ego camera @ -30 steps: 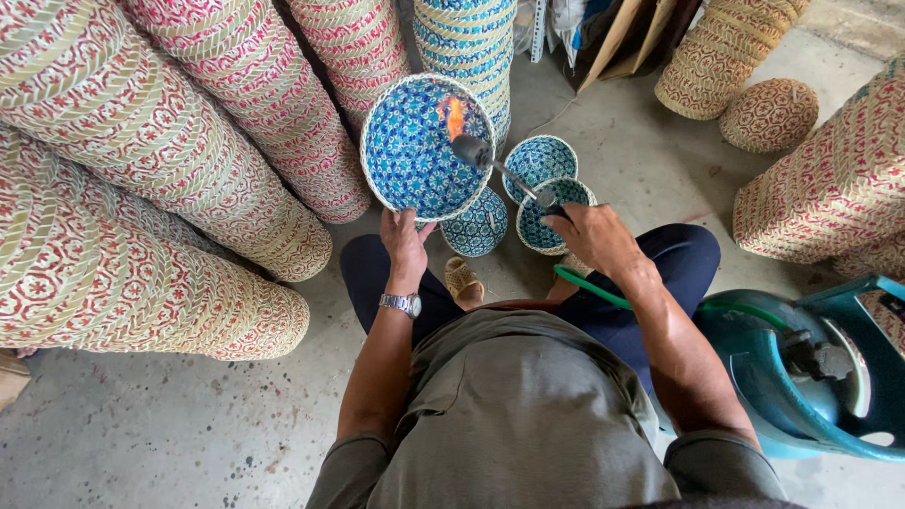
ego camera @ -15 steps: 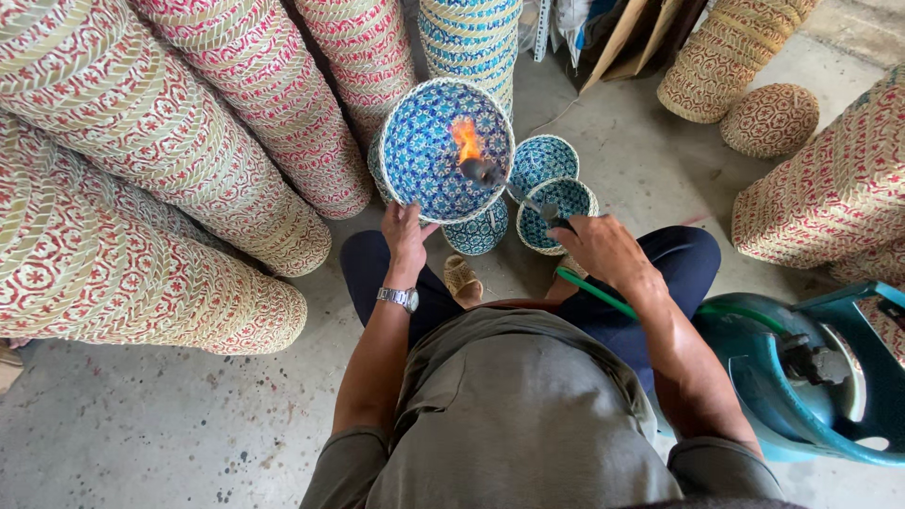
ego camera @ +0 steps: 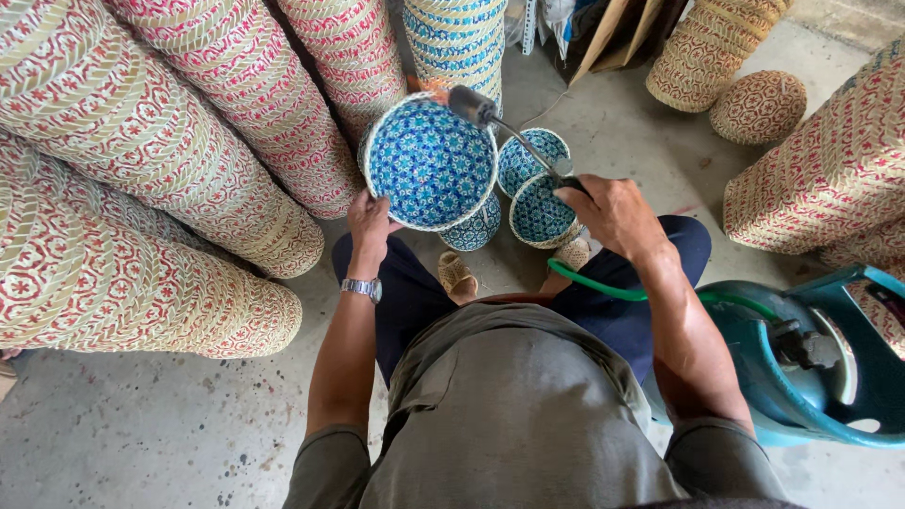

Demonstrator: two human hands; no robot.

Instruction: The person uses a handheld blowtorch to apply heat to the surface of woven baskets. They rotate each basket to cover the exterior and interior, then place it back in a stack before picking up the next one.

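My left hand (ego camera: pixel 370 221) grips the rim of a round blue-and-white woven basket (ego camera: pixel 429 162), tilted so its inside faces me. My right hand (ego camera: pixel 613 212) holds the handle of a gas torch (ego camera: pixel 490 113); the torch head sits at the basket's upper right rim. No flame shows now. A green hose (ego camera: pixel 594 285) runs from under my right hand toward a teal gas cylinder (ego camera: pixel 792 363) at my right side. A wristwatch (ego camera: pixel 363 287) is on my left wrist.
Two more blue woven baskets (ego camera: pixel 537 193) stand on the concrete floor in front of my knees. Tall stacks of red-and-straw woven baskets (ego camera: pixel 141 179) lean at left and behind. More red-patterned baskets (ego camera: pixel 830 170) lie at right. Natural straw baskets (ego camera: pixel 707 47) sit at the back.
The orange flame seen inside the basket has gone from view. The torch head has moved from the basket's inside up to its upper right rim, and the basket has shifted slightly.
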